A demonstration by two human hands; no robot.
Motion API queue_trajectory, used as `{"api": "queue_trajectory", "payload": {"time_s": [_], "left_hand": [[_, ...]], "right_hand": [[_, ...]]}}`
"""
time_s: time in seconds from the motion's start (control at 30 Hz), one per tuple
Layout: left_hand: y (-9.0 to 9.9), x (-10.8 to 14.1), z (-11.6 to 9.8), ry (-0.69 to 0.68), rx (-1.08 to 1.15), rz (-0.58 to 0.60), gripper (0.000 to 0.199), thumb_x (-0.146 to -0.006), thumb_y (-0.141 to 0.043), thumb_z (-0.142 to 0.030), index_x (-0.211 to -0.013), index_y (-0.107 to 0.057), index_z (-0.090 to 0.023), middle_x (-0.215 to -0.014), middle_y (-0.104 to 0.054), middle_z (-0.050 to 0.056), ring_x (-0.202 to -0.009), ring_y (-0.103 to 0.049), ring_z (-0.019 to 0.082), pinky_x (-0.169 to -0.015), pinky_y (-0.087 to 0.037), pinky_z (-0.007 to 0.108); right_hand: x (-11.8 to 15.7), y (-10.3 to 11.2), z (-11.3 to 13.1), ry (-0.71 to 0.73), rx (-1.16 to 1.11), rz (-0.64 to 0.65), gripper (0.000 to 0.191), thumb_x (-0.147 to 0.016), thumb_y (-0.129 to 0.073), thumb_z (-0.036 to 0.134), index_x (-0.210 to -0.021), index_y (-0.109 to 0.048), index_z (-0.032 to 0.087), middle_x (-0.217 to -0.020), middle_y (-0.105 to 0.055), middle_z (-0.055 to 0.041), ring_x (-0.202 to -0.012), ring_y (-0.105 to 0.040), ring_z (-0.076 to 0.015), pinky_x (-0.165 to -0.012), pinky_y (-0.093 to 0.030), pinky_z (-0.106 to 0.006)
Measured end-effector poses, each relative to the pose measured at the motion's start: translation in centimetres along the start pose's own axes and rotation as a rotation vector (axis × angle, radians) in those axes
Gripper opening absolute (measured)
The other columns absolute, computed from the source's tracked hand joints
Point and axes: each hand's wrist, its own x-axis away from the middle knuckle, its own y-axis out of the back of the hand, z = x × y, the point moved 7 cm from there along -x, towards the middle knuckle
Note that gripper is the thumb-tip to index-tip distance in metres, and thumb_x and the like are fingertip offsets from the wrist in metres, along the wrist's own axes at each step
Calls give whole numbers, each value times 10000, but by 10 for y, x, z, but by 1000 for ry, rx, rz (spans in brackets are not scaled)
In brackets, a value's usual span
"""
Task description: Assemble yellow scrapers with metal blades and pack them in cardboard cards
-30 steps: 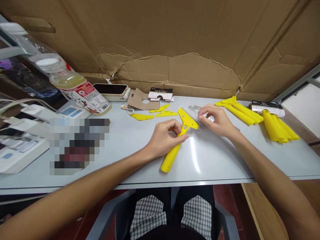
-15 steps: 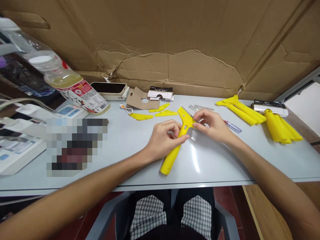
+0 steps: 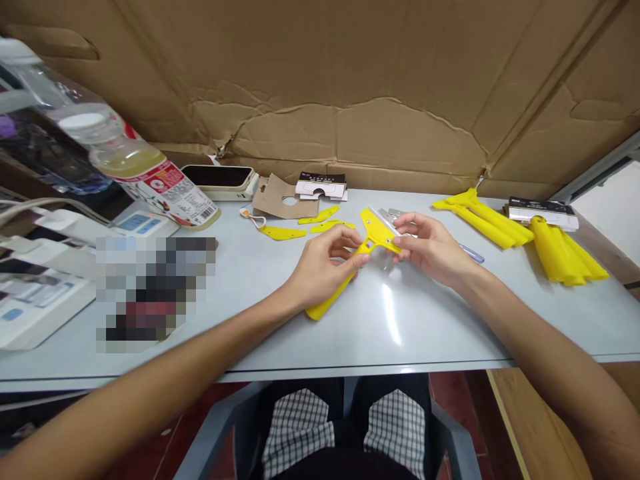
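A yellow scraper (image 3: 379, 231) with a long handle and a thin metal blade along its wide head is held low over the table. My left hand (image 3: 326, 261) is closed round the handle just below the head. The fingers of my right hand (image 3: 429, 245) pinch the right end of the head at the blade. Behind the scraper lie metal blades (image 3: 395, 213), partly covered by my right hand. A screwdriver (image 3: 471, 253) pokes out beyond that hand, most of it hidden. Several flat yellow plates (image 3: 283, 233) lie to the left of the head.
On the right lie more yellow scraper handles (image 3: 493, 223) and a bunch (image 3: 565, 250) with a black-and-white card. Cardboard packaging (image 3: 285, 198) and a phone (image 3: 219, 177) sit at the back. Bottles (image 3: 155, 177) and power strips (image 3: 45, 300) occupy the left; a cardboard wall (image 3: 350, 133) rises behind.
The scraper has turned clockwise, its handle end swinging left and up and its head shifting right. Both hands have moved with it, keeping hold, and my right hand now covers more of the screwdriver.
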Motion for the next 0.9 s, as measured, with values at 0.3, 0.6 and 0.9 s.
{"api": "queue_trajectory", "payload": {"time_s": [0.3, 0.6, 0.9], "left_hand": [[-1, 5, -24, -254, -524, 9, 347, -968, -649, -258, -1312, -691, -249, -1217, -797, 61, -834, -711, 173, -791, -615, 357], [-2, 10, -27, -340, -588, 17, 484, -975, -622, -149, -1438, -634, -292, -1315, -770, 66, -1037, -731, 212, -951, -606, 394], [-9, 15, -23, -300, -739, 139, 493, -1002, -618, -201, -1483, -641, -310, -1217, -711, 90, -1078, -720, 272, -984, -589, 485]], "right_hand": [[2, -5, 3, 10, -27, 39, 411, -713, -1000, 296, -1006, -718, 233, -937, -753, -22, -794, -761, -198, -738, -642, -382], [-1, -1, 0, 15, -7, 40, 436, -695, -1019, 333, -992, -716, 233, -919, -772, -16, -815, -760, -202, -752, -647, -387], [0, -4, -1, 13, 5, 69, 379, -760, -977, 290, -1032, -720, 232, -902, -798, -15, -827, -744, -184, -808, -645, -384]]}}
